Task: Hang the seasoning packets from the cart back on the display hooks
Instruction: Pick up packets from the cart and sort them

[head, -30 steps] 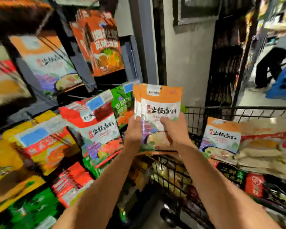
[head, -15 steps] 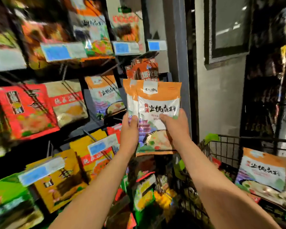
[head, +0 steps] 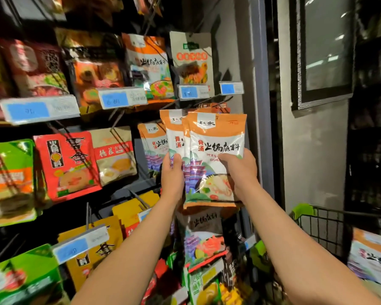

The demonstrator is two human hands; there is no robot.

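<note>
Display rack (head: 141,119) fills 7 through 12 o'clock, packed with hanging packets in rows, blue price tags (head: 122,99) on the hook ends. Grey wall and dark post (head: 257,62) bound its right edge at 12–1 o'clock; packets there hang close to the post, little side room. Wire cart (head: 321,225) sits at 4 o'clock, rim below the right forearm, one orange-and-white packet in cart (head: 372,258) at the frame's right edge, blurred. Held stack of orange-and-white seasoning packets (head: 216,159) is dead centre, upright, fanned: front one overlaps one or more behind on its left. Top edge just under the tag row, covering matching hung packets (head: 151,148) at its 9 o'clock. Bottom edge overlaps the packet hanging below. Cannot tell if the stack's holes are on a hook. Left hand (head: 173,175) grips the stack's left edge; right hand (head: 240,170) grips the right edge, thumb across the front. Hands apart, one per side.
</note>
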